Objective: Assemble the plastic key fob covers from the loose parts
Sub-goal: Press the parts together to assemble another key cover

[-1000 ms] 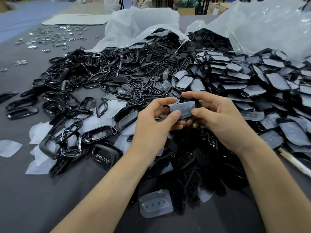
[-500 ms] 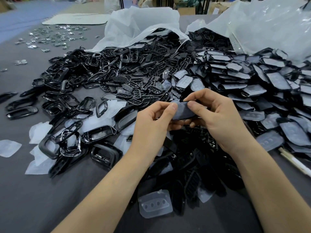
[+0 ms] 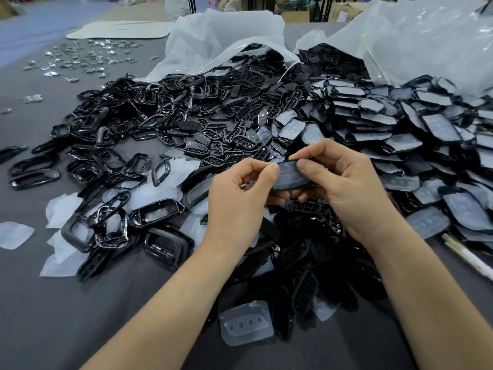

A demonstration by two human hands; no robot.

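Observation:
Both my hands hold one key fob cover [image 3: 289, 177] above the pile: a black plastic piece with a translucent grey button pad on its face. My left hand [image 3: 240, 201] pinches its left end with thumb on top. My right hand [image 3: 346, 188] pinches its right end, thumb pressing the upper edge. Black open frames [image 3: 160, 212] lie loose to the left. Slotted black inserts [image 3: 226, 137] are heaped in the middle. Covers with grey pads [image 3: 400, 140] are stacked at the right. A loose translucent pad [image 3: 246, 323] lies near my forearms.
Two clear plastic bags [image 3: 226, 36] spill parts at the back. Small shiny metal pieces [image 3: 88, 57] are scattered far left. White film scraps [image 3: 16, 235] lie on the grey table cloth [image 3: 53, 316]. A pale stick [image 3: 466, 259] lies at the right edge.
The cover has tilted so its padded face shows towards me. Both thumbs have shifted on it; the hands stay in nearly the same place.

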